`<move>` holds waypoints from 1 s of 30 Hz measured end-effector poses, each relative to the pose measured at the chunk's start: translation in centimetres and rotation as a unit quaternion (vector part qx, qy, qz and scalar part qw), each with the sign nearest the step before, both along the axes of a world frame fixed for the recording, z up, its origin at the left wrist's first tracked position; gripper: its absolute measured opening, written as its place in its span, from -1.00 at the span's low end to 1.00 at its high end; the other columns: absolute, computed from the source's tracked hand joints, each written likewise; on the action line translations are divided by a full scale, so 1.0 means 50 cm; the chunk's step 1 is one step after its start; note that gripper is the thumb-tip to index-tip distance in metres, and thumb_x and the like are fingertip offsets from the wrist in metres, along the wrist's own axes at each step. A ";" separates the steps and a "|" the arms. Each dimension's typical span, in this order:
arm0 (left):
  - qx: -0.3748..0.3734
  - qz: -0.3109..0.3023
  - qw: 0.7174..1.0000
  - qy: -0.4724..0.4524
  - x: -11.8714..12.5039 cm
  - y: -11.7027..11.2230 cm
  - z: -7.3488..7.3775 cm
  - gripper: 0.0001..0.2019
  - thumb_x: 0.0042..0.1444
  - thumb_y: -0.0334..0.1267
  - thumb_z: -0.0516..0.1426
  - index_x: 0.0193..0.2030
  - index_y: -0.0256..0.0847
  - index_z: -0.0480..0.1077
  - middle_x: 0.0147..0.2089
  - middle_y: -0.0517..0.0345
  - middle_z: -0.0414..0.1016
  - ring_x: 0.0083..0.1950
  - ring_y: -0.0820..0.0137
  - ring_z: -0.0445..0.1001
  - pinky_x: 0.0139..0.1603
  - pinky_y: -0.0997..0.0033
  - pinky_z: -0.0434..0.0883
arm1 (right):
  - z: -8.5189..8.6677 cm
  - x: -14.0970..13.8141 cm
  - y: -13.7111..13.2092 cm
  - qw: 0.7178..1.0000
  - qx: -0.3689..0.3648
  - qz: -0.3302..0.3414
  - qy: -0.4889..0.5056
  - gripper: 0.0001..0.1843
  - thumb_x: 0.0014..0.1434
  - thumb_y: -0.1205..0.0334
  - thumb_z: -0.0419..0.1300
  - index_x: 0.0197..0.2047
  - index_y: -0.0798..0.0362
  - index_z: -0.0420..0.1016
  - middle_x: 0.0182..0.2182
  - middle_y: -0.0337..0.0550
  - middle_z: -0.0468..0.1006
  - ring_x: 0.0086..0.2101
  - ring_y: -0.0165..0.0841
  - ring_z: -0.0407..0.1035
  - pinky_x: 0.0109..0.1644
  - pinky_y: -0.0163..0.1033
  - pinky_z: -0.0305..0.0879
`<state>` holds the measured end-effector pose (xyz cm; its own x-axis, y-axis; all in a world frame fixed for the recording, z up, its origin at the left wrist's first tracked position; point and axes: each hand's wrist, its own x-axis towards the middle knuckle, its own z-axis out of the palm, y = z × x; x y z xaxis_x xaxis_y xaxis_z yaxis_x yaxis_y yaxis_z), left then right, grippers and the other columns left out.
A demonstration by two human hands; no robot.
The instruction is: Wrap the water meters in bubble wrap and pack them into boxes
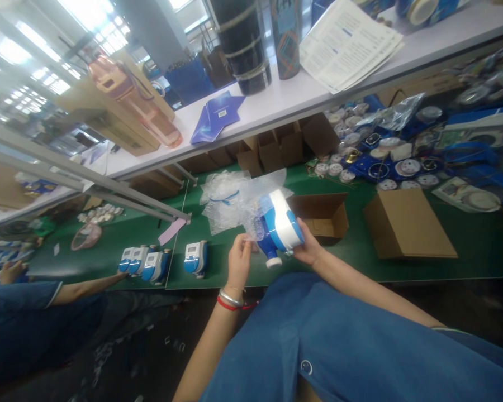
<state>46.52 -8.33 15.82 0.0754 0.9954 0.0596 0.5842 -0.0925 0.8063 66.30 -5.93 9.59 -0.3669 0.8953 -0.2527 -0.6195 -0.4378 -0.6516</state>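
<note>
My right hand [307, 247] grips a blue and white meter [279, 224] from below, holding it above the front edge of the green bench [478, 245]. A clear plastic bag [251, 204] covers part of the meter. My left hand [238, 259] pinches the bag's lower edge beside the meter; a red cord and bracelets circle that wrist. A small open cardboard box [322, 215] stands just behind the meter.
A larger closed box [408, 223] lies to the right. Several more meters [167, 262] sit on the bench to the left, where a co-worker's arm [84, 287] reaches. Piles of meter parts [381, 156] fill the back right. An overhead shelf [268, 106] carries papers and bottles.
</note>
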 end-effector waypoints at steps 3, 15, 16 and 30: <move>-0.036 -0.014 0.999 -0.027 0.001 -0.026 -0.031 -0.76 0.27 -0.10 -0.04 -0.17 -0.21 0.30 -0.31 0.15 0.45 -0.29 0.41 0.47 -0.21 0.41 0.40 | -0.006 0.006 0.006 0.999 -0.029 -0.018 0.030 -0.37 0.11 -0.30 0.04 0.06 -0.03 0.39 -0.14 -0.12 0.57 -0.04 -0.17 0.39 0.02 -0.09 0.33; 0.010 0.091 0.994 -0.064 -0.062 0.049 0.019 -0.68 0.25 -0.12 -0.04 0.01 -0.27 0.33 -0.07 -0.02 0.48 -0.34 0.47 0.43 -0.32 0.47 0.38 | -0.017 -0.008 -0.028 0.978 0.048 0.186 -0.082 -0.44 -0.02 -0.04 0.32 -0.03 0.15 0.49 -0.10 -0.01 0.56 -0.14 -0.20 0.45 0.02 -0.12 0.31; 0.016 0.093 0.994 -0.049 -0.063 0.053 0.026 -0.68 0.25 -0.13 -0.04 0.00 -0.27 0.34 -0.07 -0.01 0.49 -0.36 0.48 0.41 -0.33 0.48 0.37 | -0.015 -0.015 -0.029 0.971 0.067 0.203 -0.106 -0.43 -0.03 -0.04 0.32 -0.02 0.15 0.49 -0.10 -0.01 0.56 -0.12 -0.19 0.44 0.02 -0.11 0.31; -0.014 0.085 0.995 0.051 -0.173 0.077 -0.022 -0.77 0.19 -0.19 0.03 -0.11 -0.23 0.41 -0.01 0.03 0.49 0.03 0.31 0.42 0.11 0.28 0.28 | 0.009 -0.017 -0.024 0.927 0.205 0.228 -0.216 -0.36 -0.05 -0.01 0.33 0.08 0.04 0.41 -0.04 -0.11 0.52 -0.02 -0.11 0.37 0.10 -0.04 0.24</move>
<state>37.85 -4.51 14.70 -0.0910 0.9954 0.0314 0.6683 0.0376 0.7429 65.46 -7.14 10.02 -0.6750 0.7248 -0.1380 -0.0721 -0.2509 -0.9653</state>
